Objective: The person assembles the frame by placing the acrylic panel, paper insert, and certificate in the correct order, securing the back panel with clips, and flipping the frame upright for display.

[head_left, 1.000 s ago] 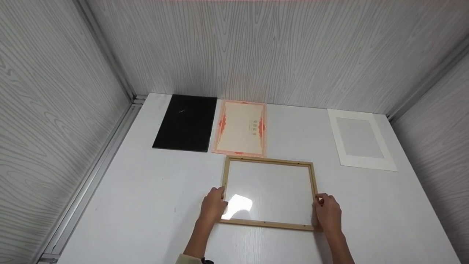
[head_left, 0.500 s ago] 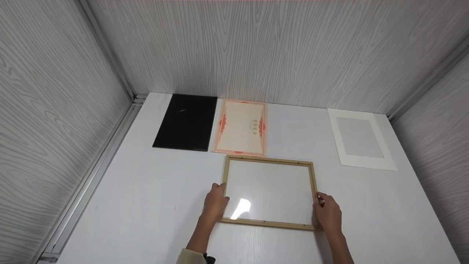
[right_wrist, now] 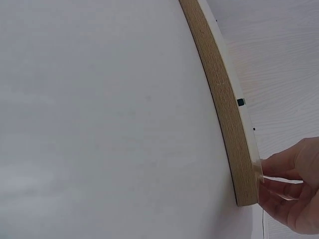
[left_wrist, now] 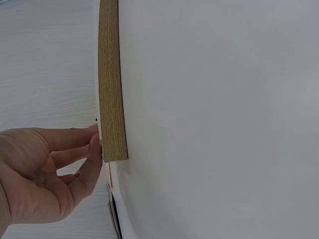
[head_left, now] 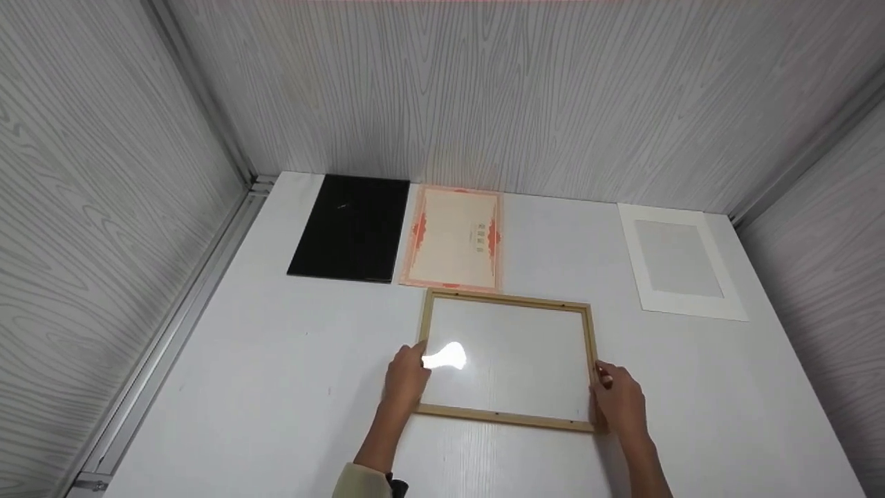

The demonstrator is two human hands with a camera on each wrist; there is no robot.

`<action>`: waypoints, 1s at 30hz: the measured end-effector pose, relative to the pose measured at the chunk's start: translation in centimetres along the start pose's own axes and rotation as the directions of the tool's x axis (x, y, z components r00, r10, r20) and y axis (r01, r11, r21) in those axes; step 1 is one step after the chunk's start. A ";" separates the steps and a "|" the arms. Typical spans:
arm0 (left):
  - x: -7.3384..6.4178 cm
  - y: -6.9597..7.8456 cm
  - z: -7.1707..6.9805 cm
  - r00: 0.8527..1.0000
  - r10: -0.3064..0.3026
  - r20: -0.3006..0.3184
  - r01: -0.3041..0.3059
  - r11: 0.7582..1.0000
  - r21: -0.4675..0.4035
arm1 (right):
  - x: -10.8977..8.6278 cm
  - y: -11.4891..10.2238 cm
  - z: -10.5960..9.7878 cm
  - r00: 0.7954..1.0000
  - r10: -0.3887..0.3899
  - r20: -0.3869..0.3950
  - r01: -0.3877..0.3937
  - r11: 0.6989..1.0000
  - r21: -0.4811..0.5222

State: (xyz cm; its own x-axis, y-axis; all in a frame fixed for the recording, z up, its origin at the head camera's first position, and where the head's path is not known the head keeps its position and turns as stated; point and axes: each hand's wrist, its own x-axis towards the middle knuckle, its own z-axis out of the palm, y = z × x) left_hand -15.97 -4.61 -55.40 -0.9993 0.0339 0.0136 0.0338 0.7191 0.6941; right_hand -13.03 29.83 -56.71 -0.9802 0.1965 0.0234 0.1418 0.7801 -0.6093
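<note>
A light wooden picture frame (head_left: 508, 417) lies on the white table, with a clear glossy sheet (head_left: 511, 353) across its opening and a bright reflection at its left. My left hand (head_left: 406, 377) grips the frame's left side near the lower corner. On the opposite side, my right hand (head_left: 622, 401) pinches the right edge with thumb and fingers. In the left wrist view, fingertips (left_wrist: 94, 144) meet the frame's end. The right wrist view shows a see-through edge close to the fingers (right_wrist: 279, 189); whether they pinch that too, I cannot tell.
Behind the frame lie a black board (head_left: 352, 228) and a cream certificate (head_left: 453, 238) with a red-orange border. A white mat board (head_left: 691, 304) with a grey middle lies at the far right. Wood-patterned panels (head_left: 484, 97) enclose the table (head_left: 263, 387) at the back and sides.
The reflection on the clear sheet has shifted upward and changed shape. The frame's lower left has risen slightly in view, with my left hand also a little higher. My right hand stays nearly still.
</note>
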 end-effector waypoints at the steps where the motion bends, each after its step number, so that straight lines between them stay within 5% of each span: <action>1: 0.0 0.0 0.0 1.000 0.007 -0.015 -0.007 1.000 0.030 | 0.0 0.0 -0.1 1.000 0.006 0.014 -0.006 1.000 0.011; 6: 0.1 0.2 0.4 0.991 0.108 -0.075 -0.088 0.968 0.235 | 0.1 0.3 -0.3 0.999 0.014 0.038 -0.016 0.999 0.050; 12: 0.0 0.6 1.0 0.962 0.263 -0.078 -0.193 0.851 0.488 | 0.1 0.4 -0.4 1.000 -0.012 0.018 0.011 0.998 0.059; 14: 0.0 0.6 1.1 0.957 0.279 -0.084 -0.198 0.835 0.514 | 0.2 0.3 -0.5 1.000 -0.014 0.020 0.013 0.998 0.062; 16: 0.1 0.7 0.9 0.962 0.266 -0.061 -0.201 0.840 0.503 | 0.2 0.3 -0.5 0.999 -0.012 0.030 0.010 0.998 0.060; 22: 0.0 0.5 -0.1 0.978 0.179 0.106 -0.204 0.927 0.316 | 0.2 0.1 -0.9 0.989 -0.020 0.148 0.017 1.000 0.016; 27: -1.9 0.5 -0.8 0.948 0.138 0.286 -0.207 0.952 0.226 | -0.8 -0.1 -1.5 0.946 -0.027 0.324 0.054 0.996 -0.076; 30: -2.9 0.7 -0.8 0.937 0.110 0.330 -0.186 0.960 0.210 | -1.6 -0.2 -1.7 0.928 -0.014 0.372 0.055 0.993 -0.100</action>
State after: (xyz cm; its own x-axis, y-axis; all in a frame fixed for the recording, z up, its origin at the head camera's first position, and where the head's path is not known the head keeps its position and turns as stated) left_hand -13.05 -4.78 -54.42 -0.9286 0.3399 -0.1491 0.2214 0.8297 0.5124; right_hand -11.24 30.36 -55.30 -0.9630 -0.0495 -0.2648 0.1008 0.8454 -0.5245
